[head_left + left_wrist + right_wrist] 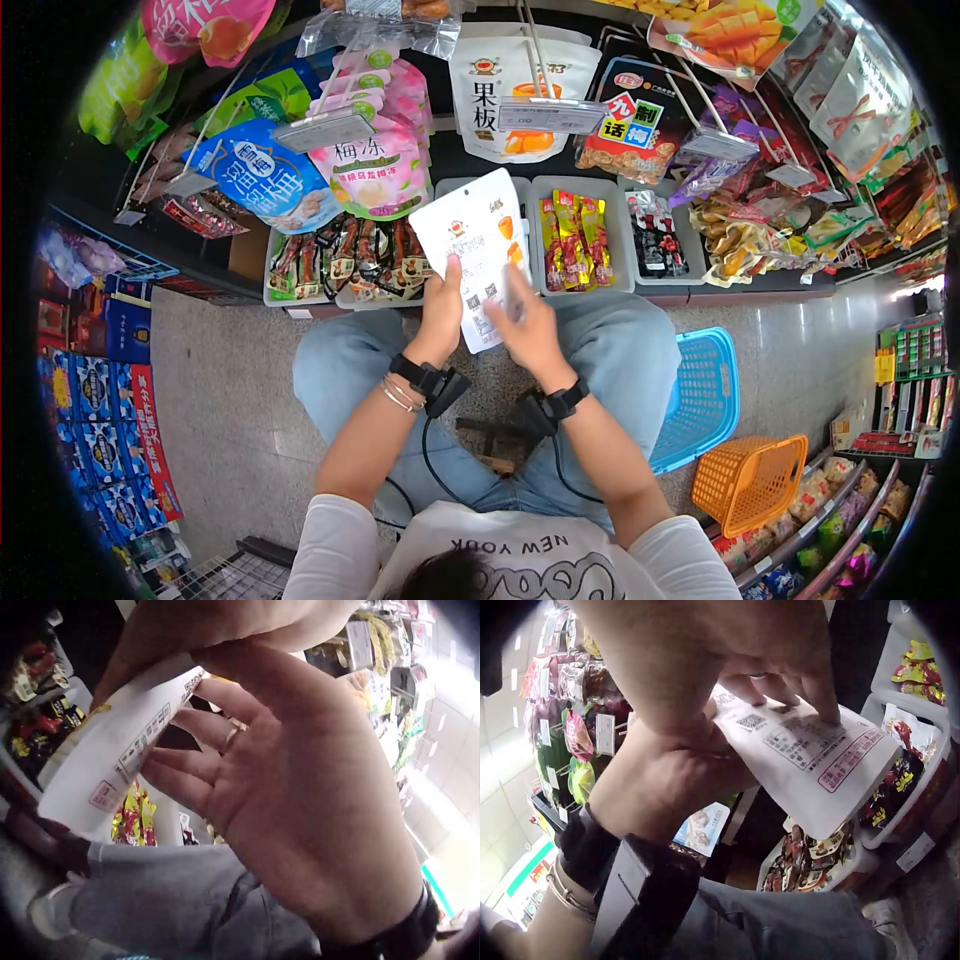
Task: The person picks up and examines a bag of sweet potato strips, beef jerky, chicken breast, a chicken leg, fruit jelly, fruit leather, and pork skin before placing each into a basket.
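A white pouch [451,222] is slanting, its holed top end tipping leftward, its sheet bowing slightly. It is showing orange pictures, fine print and square codes. The left hand [440,312] is gripping one edge; the right hand [531,330] is touching the opposite side.

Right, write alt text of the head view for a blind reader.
A person's left hand grips a rectangular, white, printed snack pouch, which the right hand touches. Beyond are colourful hanging plastic bags and pale plastic trays; at right, a blue plastic basket and an orange plastic basket.
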A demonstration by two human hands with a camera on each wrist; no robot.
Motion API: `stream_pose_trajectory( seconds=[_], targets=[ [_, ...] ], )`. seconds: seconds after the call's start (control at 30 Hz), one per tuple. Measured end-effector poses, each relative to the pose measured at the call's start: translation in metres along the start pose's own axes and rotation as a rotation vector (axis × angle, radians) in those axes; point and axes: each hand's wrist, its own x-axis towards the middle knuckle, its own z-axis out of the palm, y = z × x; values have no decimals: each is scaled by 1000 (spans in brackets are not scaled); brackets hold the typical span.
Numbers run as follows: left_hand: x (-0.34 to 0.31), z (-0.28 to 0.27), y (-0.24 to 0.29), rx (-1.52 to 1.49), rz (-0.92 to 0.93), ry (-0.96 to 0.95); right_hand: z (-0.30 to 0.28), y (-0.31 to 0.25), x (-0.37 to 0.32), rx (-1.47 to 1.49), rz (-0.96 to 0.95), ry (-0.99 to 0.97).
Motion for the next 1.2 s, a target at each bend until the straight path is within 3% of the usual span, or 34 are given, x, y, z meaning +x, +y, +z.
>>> stream_pose_trajectory(
  seconds=[0.13, 0.23, 0.33, 0.57, 0.8, 1.03, 1.2],
  targets=[
    [3, -9, 13, -142, -107, -43, -25, 12, 23, 353, 99, 148],
    [2, -9, 26, -176, -174, -82, -46, 13, 30, 656, 340, 7],
    [0, -9, 27, -138, -159, -73, -48, 5, 24, 731, 400, 8],
    [-4, -12, 36, -145, -158, -113, -46, 1, 19, 804, 384, 15],
    [-46, -1, 69, -148, -77, -110, -63, -43, -1, 823, 345, -10],
    [-103, 72, 107, -88, 41, -267, -132, -100, -37, 828, 195, 181],
    [-120, 146, 101, -49, -21, -541, -202, -94, -70, 731, 69, 391]
  ],
)
